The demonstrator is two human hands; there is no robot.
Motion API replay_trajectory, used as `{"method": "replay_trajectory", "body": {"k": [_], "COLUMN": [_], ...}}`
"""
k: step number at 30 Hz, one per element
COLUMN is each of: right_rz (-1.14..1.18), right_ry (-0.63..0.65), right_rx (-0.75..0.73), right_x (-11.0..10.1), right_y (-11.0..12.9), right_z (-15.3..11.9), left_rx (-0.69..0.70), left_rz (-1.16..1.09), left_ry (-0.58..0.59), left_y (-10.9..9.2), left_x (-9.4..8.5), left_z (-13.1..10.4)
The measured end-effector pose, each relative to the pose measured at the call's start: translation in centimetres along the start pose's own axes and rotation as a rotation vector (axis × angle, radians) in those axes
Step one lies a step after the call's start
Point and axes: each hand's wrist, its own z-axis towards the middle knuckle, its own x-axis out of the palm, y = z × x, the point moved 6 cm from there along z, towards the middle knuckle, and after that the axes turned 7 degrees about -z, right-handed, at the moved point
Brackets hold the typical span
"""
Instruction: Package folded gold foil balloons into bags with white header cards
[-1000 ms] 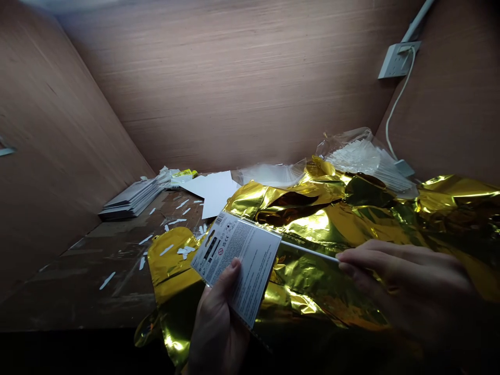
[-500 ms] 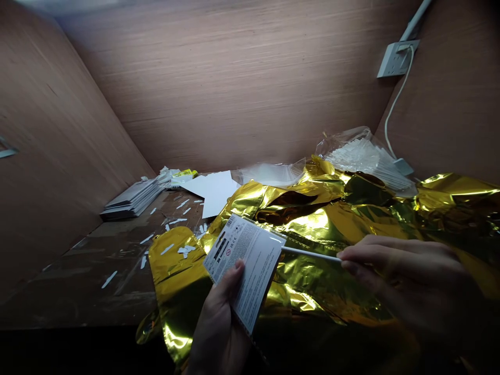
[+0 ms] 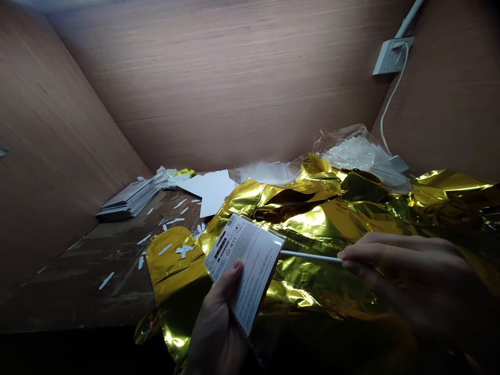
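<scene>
The print on the printed card (image 3: 244, 268) is too small to read. The white stick (image 3: 310, 256) runs behind the card at one end and into the right hand (image 3: 410, 284) at the other, so its grip there is hidden. The left hand (image 3: 216, 328) and the gold foil balloon (image 3: 332, 224) are cut off by the bottom and right edges. The power strip (image 3: 392, 54) cable leaves the top edge.

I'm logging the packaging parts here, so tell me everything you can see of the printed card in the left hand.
The printed card is a grey-white rectangle, apparently thin cardboard, with small black text, symbols and a barcode near its upper corner. It is tilted, held from below by the left hand, thumb on its face, above the gold foil. The white straw meets its right edge.
</scene>
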Motion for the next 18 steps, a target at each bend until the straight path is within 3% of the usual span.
{"method": "replay_trajectory", "body": {"k": [6, 13, 18], "right_rz": [-0.041, -0.265, -0.214], "right_ry": [-0.072, -0.174, -0.169], "right_rx": [0.053, 0.001, -0.041], "right_x": [0.0, 0.7, 2.3], "right_y": [-0.1, 1.9, 2.8], "right_z": [0.1, -1.0, -0.7], "left_rx": [0.051, 0.245, 0.218], "left_rz": [0.002, 0.042, 0.042], "left_ry": [0.006, 0.024, 0.078], "left_y": [-0.1, -0.5, 0.8], "left_x": [-0.4, 0.0, 0.7], "left_z": [0.2, -0.6, -1.4]}}
